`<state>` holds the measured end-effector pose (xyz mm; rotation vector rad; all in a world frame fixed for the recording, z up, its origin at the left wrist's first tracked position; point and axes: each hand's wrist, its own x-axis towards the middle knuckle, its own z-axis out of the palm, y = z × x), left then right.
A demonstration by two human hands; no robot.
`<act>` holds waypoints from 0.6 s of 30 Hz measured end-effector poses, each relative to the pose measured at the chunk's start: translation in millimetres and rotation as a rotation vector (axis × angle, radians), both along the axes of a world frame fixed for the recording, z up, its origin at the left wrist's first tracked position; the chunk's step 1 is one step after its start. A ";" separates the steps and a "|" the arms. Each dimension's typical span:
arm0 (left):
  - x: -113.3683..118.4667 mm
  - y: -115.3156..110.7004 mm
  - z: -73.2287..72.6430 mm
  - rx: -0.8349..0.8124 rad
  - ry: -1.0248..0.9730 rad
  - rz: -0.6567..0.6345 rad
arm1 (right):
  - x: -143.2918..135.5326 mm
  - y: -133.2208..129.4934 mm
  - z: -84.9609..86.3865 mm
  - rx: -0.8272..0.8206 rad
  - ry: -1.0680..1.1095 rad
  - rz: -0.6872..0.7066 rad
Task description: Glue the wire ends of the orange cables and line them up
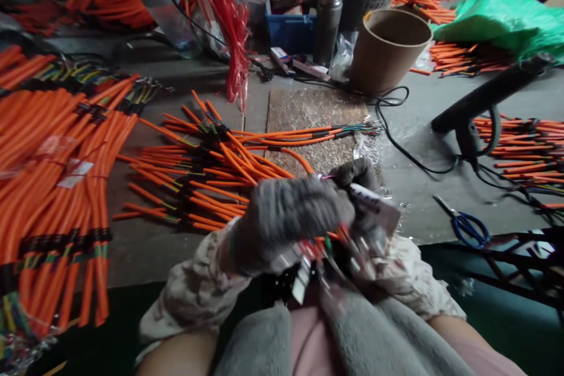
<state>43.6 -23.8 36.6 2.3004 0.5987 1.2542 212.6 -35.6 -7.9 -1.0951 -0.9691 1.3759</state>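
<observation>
A: Hands, quick?

B: Left hand (304, 208), gloved, curled closed on an orange cable (303, 160), by the look of it. Right hand (362, 173), gloved, just beside it at 2 o'clock, fingers bent. Blurred; can't tell how tight, or what it grips.

A: Cable's where?

B: Reaches the hands from 11 o'clock, over the rough board (317, 103). Thin wires (326, 177) show between the hands.

A: Risks?

B: Slipping, I'd say: knit gloves on thin wire, poor feel. Pull too hard and a strand could nick or snap.

A: Snags?

B: Likeliest at 9 to 10 o'clock: the cable pile (220, 202) is crisscrossed, so a tug could drag neighbours along.

A: Other side?

B: Scissors (458, 217) at 3 o'clock, blades towards the hands; a careless sweep could catch them. Black cord (409, 160) at 2, looped on the worktop (403, 194); hooking it could shift the gun-shaped tool (482, 98).
</observation>
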 end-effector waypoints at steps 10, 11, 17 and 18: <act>22.6 -32.3 -38.1 0.314 0.156 -0.105 | 24.8 -13.8 -18.0 -0.283 0.359 0.041; 23.1 -32.1 -38.7 0.316 0.153 -0.102 | 23.8 -12.7 -15.9 -0.285 0.360 0.038; 26.6 -32.2 -39.9 0.329 0.177 -0.126 | 20.8 -2.2 -10.0 -0.270 0.224 0.135; 26.2 -33.7 -39.7 0.331 0.182 -0.115 | 23.6 -1.9 -11.6 -0.256 0.213 0.129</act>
